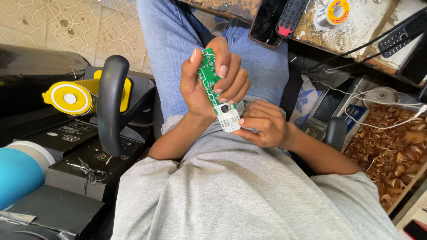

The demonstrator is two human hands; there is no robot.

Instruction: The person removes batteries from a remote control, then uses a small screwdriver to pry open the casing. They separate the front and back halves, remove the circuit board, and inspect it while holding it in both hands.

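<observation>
Upright, green circuit board (208,73) gripped in left hand (209,82), right hand (262,124) seemingly pinching its white end.

Cramped repair corner with tiled floor.
A stained, worn workbench (356,26) stood beyond the hands; pale patterned floor tiles (66,26) lay far left.

A dark-screened phone (266,22) lies on the workbench edge; another grey-framed screen (328,106) sits lower right.
</observation>
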